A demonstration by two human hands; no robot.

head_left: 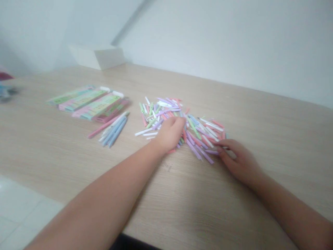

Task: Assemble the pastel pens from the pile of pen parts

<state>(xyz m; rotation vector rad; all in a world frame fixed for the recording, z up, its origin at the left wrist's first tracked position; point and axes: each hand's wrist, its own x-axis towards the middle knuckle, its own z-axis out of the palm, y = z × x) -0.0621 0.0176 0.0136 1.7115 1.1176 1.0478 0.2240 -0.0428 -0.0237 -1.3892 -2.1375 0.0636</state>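
A loose pile of slim pastel pen-like sticks [194, 126] in white, purple, green and coral lies on the table. My left hand [170, 133] is in the middle of the pile, its fingers curled; their tips and whatever they hold are hidden behind the hand. At the pile's right edge is my right hand [239, 159], thumb and forefinger brought together in a pinch against the sticks. Blur hides what is between those fingertips. Left of the pile, several longer pens [114, 130] in blue, white and pink lie side by side.
Several pastel printed boxes [96, 106] lie in a row beyond the pens. A white box [109, 58] stands at the back by the wall. Blurred items [6, 92] sit at the far left. The wooden table's [189, 205] front edge runs close below my arms.
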